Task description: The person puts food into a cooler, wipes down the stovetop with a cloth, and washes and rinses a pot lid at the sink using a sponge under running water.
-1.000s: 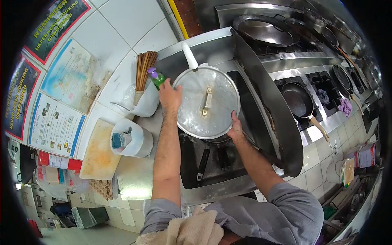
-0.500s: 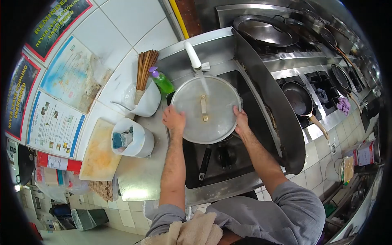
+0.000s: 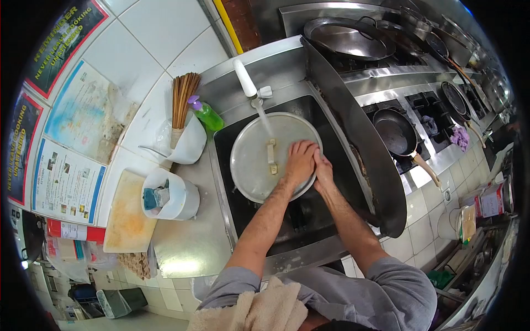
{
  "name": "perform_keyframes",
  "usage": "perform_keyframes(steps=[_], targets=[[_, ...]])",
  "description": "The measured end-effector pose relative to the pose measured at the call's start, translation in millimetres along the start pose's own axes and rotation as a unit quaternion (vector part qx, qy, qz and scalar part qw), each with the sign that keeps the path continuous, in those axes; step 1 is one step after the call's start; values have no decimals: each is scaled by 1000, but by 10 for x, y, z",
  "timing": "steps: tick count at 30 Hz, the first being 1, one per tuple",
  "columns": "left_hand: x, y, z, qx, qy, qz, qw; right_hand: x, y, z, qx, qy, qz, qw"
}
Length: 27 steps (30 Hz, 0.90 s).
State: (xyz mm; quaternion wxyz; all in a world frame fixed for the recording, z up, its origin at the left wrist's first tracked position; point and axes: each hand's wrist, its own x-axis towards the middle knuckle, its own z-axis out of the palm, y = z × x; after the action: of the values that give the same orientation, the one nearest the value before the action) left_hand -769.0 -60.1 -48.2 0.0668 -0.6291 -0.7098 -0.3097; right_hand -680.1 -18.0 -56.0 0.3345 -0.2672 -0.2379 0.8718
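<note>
A round metal pot lid (image 3: 254, 171) with a strap handle lies level in the sink, under water running from the tap (image 3: 248, 85). My left hand (image 3: 301, 161) rests flat on the lid's right part, fingers stretched out and holding nothing. At the lid's right rim my right hand (image 3: 324, 172) grips the edge, close against my left fingertips. The lid hides most of what is below it.
The dark sink basin (image 3: 342, 198) surrounds the lid. To the left stand a green soap bottle (image 3: 210, 116), a white container (image 3: 190, 140) with a bundle of sticks, and a white tub (image 3: 185, 201) holding sponges. A metal splash guard (image 3: 359, 143) separates the sink from stoves with pans (image 3: 395, 132).
My left hand has moved from the lid's left rim across to its right side. My right hand stays at the right rim. The lid sits slightly lower in view.
</note>
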Motion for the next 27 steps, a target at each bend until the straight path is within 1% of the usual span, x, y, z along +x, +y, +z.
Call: perform_keyframes(steps=[1, 3, 4, 5, 6, 7, 8, 9, 11, 12, 13, 14, 15, 16, 18, 20, 22, 23, 24, 25, 26, 27], targets=[[35, 7, -22, 0, 0, 0, 1000, -13, -11, -9, 0, 0, 0, 1000], [107, -22, -57, 43, 16, -67, 997, -77, -15, -64, -43, 14, -1, 999], [172, -138, -44, 74, 24, -126, 989, -75, 25, -100, -60, -5, 11, 998], [264, -252, -26, 105, 45, -207, 972, -74, 46, -141, -64, -4, 9, 998], [350, -369, -12, 135, 64, -286, 946, -104, 44, -105, -103, -6, 10, 995], [406, -491, -73, 128, 65, -336, 931, -132, 24, -62, -141, -7, 12, 990], [428, -600, -135, 122, 65, -384, 913, -145, -18, -28, -129, -23, 10, 991], [450, -639, -189, 122, 63, -384, 913, -151, -44, -7, -128, -22, 11, 992], [513, -675, -261, 84, 132, -509, 847, -133, -94, 38, -176, -40, 0, 984], [522, -709, -144, 109, 160, -455, 869, -90, -99, 42, -175, -41, 0, 984], [530, -661, -107, 111, 161, -456, 868, -36, -92, 46, -178, -33, 3, 983], [515, -617, -78, 72, 85, -303, 947, 7, -75, 48, -182, -26, 6, 983], [490, -614, -70, 29, 6, -139, 990, 29, -82, 40, -181, -29, 9, 983], [470, -660, -105, 31, 7, -141, 990, 56, -116, 18, -157, -24, -1, 987], [417, -805, -224, 67, 9, -193, 979, 74, -204, -22, -128, -9, -23, 991], [347, -1039, -477, 125, -1, -360, 925, 83, -288, -71, -122, -11, -31, 992], [76, -1177, -511, 233, 167, -315, 905, 113, -402, -77, -104, -13, -36, 994], [-84, -1390, -465, 234, 166, -312, 906, 174, -431, -109, -101, -13, -37, 994], [-270, -1659, -370, 4, 209, -392, 896, 250, -442, -163, -68, -19, -41, 997], [-377, -1785, -327, -226, 240, -448, 831, 301, -449, -188, -36, -26, -46, 998], [-439, -1710, -393, -225, 239, -447, 832, 294, -479, -163, -18, -19, -44, 999], [-494, -1577, -538, -377, 203, -451, 783, 330, -462, -172, -16, -21, -44, 999]])
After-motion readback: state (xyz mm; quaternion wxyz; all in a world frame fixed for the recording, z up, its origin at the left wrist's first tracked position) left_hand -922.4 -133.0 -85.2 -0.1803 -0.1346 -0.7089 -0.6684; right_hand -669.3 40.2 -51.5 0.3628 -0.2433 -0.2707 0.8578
